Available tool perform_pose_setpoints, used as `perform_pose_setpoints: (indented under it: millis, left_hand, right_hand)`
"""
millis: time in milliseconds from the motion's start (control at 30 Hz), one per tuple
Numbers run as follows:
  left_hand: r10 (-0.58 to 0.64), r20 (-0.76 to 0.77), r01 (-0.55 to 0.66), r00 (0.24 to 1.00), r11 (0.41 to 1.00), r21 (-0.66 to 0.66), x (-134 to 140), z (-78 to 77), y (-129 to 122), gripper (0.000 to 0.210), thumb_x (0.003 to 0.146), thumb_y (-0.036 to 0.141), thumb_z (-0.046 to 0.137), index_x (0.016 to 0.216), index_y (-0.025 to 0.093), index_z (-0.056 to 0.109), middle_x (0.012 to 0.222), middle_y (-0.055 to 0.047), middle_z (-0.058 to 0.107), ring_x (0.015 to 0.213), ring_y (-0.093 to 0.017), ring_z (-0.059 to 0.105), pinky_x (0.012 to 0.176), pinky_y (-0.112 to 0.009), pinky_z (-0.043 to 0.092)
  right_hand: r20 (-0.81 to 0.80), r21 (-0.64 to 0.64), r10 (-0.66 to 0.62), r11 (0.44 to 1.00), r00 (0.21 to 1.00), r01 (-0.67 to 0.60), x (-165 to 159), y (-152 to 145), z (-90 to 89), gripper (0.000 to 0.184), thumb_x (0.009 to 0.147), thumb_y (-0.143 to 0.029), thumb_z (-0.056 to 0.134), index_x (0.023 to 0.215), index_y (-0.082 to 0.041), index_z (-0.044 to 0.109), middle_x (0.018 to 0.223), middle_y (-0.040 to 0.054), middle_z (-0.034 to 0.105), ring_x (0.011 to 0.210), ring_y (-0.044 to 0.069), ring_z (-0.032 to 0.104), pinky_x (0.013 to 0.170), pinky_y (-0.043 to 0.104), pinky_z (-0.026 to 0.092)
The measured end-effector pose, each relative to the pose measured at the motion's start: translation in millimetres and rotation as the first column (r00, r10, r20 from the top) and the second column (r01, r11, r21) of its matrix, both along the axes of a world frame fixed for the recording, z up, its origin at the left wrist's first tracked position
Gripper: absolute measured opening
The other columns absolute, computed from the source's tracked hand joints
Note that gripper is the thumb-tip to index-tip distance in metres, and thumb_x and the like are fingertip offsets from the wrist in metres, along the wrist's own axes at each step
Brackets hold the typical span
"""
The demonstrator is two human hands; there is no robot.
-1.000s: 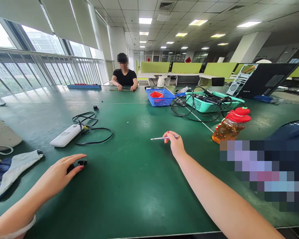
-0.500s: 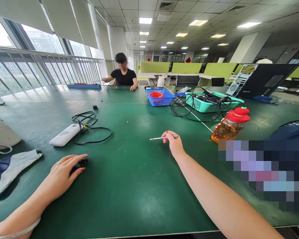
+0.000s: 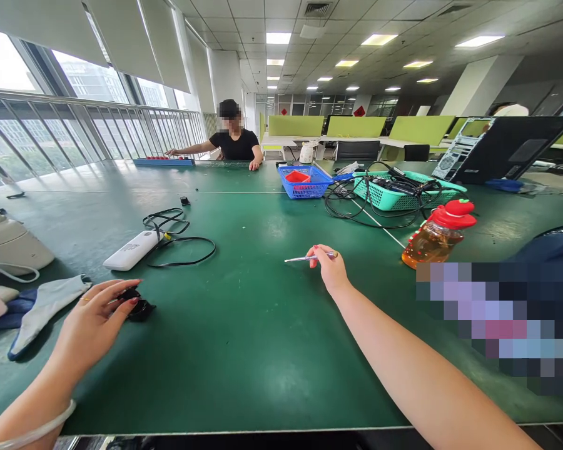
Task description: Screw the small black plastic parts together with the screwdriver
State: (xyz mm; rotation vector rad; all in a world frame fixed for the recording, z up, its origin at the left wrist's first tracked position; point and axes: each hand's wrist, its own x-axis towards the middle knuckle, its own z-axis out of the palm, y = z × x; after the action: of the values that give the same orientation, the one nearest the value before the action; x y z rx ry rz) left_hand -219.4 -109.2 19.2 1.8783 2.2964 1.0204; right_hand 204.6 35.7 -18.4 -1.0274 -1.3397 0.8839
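Observation:
My left hand is at the left of the green table, thumb and fingers curved around a small black part. The part's exact kind cannot be made out, and the fingers hide some of it. My right hand pinches a slim screwdriver with a thin metal shaft. Its tip points left, over the middle of the table, apart from the black part.
Beyond my left hand lie a white power bank with a black cable and a pale glove. To the right stand a drink bottle, a blue basket and a green basket of cables. A person sits opposite.
My left hand has moved left and the black part shows more between its fingers. My right hand keeps its hold on the screwdriver. The person opposite has stretched an arm toward the blue strip.

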Motion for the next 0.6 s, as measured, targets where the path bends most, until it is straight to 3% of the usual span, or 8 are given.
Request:
perform_pose_setpoints:
  millis: [133, 267, 367, 500, 600]
  left_hand:
    - [0.014, 0.037, -0.012, 0.999, 0.999, -0.049, -9, 3.6, -7, 0.048, 0.072, 0.056, 0.051, 0.101, 0.024, 0.071, 0.12, -0.007, 0.06, 0.106, -0.026, 0.061, 0.089, -0.036, 0.055]
    - [-0.001, 0.003, 0.001, 1.0, 0.998, -0.056, -14, 4.9, -5, 0.049, 0.077, 0.053, 0.043, 0.108, 0.025, 0.069, 0.125, -0.006, 0.062, 0.115, -0.028, 0.058, 0.101, -0.044, 0.047]
    - [0.022, -0.027, -0.024, 0.999, 0.996, -0.081, -15, 5.7, -3, 0.052, 0.079, 0.048, 0.038, 0.114, 0.024, 0.067, 0.118, -0.007, 0.067, 0.109, -0.027, 0.061, 0.102, -0.045, 0.045]
    - [0.1, -0.099, -0.116, 0.99, 0.978, -0.172, -14, 7.9, -4, 0.055, 0.08, 0.05, 0.035, 0.118, 0.025, 0.065, 0.095, -0.005, 0.073, 0.08, -0.023, 0.066, 0.074, -0.036, 0.052]
    - [0.098, -0.155, -0.124, 0.983, 0.979, -0.164, -13, 8.2, -7, 0.054, 0.081, 0.053, 0.036, 0.116, 0.024, 0.066, 0.074, -0.002, 0.071, 0.056, -0.018, 0.061, 0.053, -0.028, 0.047]
  right_hand:
    - [0.019, -0.003, 0.006, 1.0, 1.0, -0.006, 0, -1, 0.3, 0.034, 0.082, -0.043, 0.05, 0.059, -0.021, 0.062, 0.05, -0.0011, 0.053, 0.057, 0.015, 0.051, 0.062, 0.029, 0.04]
    - [0.025, -0.003, 0.007, 1.0, 1.0, -0.007, 0, -1, 0.1, 0.033, 0.082, -0.043, 0.05, 0.06, -0.021, 0.062, 0.05, -0.0009, 0.053, 0.057, 0.015, 0.051, 0.062, 0.03, 0.04]
    - [0.028, -0.002, 0.005, 1.0, 1.0, -0.005, 1, 0, 0.0, 0.033, 0.082, -0.043, 0.05, 0.06, -0.021, 0.062, 0.05, -0.0008, 0.052, 0.057, 0.016, 0.051, 0.061, 0.03, 0.041]
    - [0.016, 0.008, 0.005, 1.0, 1.0, -0.005, 0, 0, 0.2, 0.033, 0.081, -0.044, 0.051, 0.06, -0.021, 0.062, 0.05, -0.0009, 0.053, 0.055, 0.015, 0.051, 0.06, 0.029, 0.041]
    - [0.018, 0.007, 0.011, 1.0, 1.0, -0.011, 0, 0, 0.6, 0.033, 0.081, -0.044, 0.051, 0.06, -0.021, 0.062, 0.05, -0.0007, 0.053, 0.055, 0.015, 0.051, 0.06, 0.029, 0.041]
